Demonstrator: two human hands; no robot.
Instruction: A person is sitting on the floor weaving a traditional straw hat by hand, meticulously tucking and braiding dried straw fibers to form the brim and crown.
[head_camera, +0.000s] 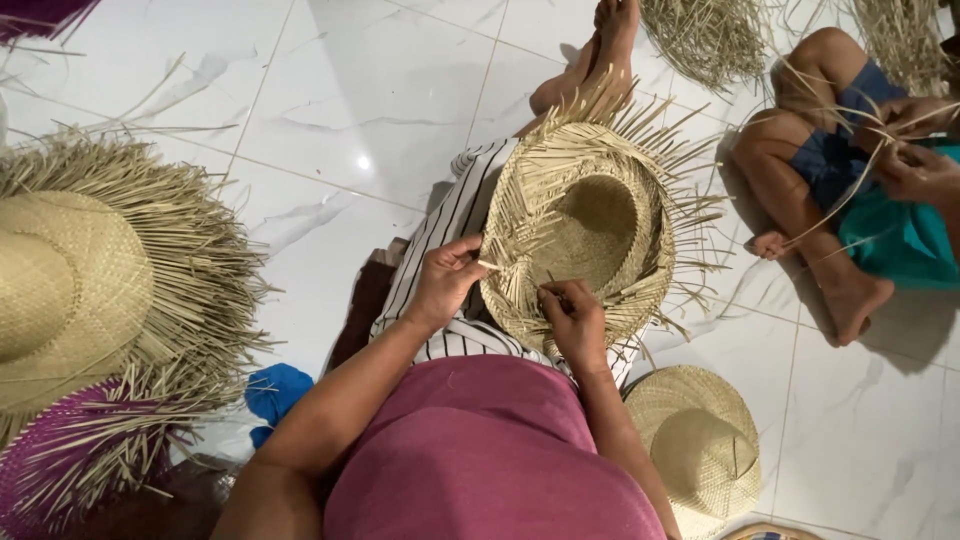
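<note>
Small finished pale straw hat (700, 440) on white tiled floor (350, 110), just right of lap. Unfinished pale woven straw hat (590, 235) on lap, crown opening up toward the camera, loose strand ends radiating outward. Left hand (445, 280) pinches a strand at its near-left brim; right hand (572, 315) grips strands at near brim. Further: another person's hands (915, 150) working loose strips.

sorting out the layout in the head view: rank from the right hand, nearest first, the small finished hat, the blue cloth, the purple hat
1. Small finished hat: on the floor just right of the right hand.
2. Blue cloth: on the floor to the left, past the body.
3. Purple hat: far left, bottom corner.
</note>
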